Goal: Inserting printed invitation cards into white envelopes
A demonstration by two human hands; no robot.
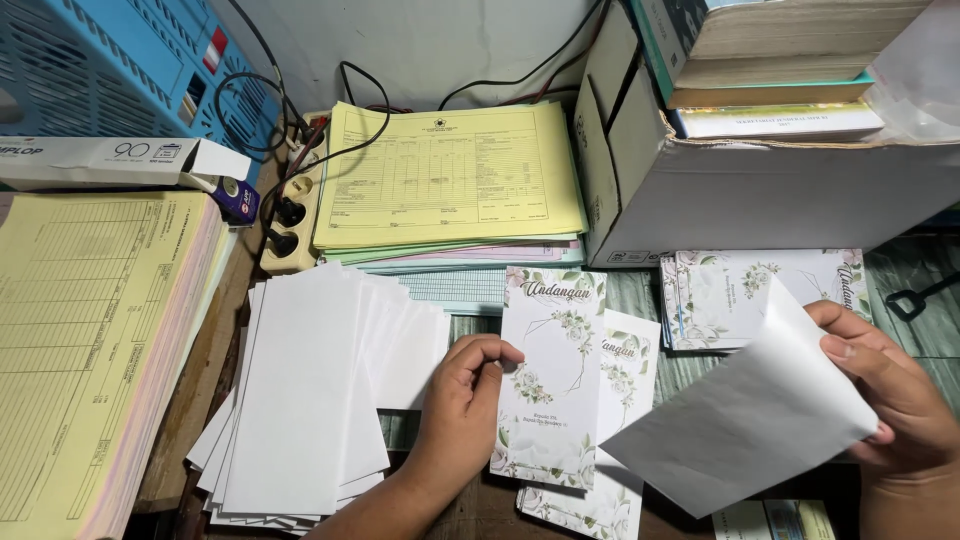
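My left hand (462, 400) rests on the desk, its thumb and fingertips touching the left edge of a floral-printed white card (553, 375) that lies on top of another such card (618, 430). My right hand (890, 385) holds a blank white sheet (745, 415) by its right edge, lifted and tilted over the cards. A fanned pile of plain white envelopes (300, 390) lies just left of my left hand. A further stack of floral cards (745, 290) sits at the right, behind the lifted sheet.
A thick stack of yellow forms (85, 340) fills the left edge. Another stack of yellow and coloured forms (450, 180) lies at the back, beside a power strip (290, 225) with cables. A white cardboard box (760, 190) carrying books stands at the back right, a blue crate (120, 65) back left.
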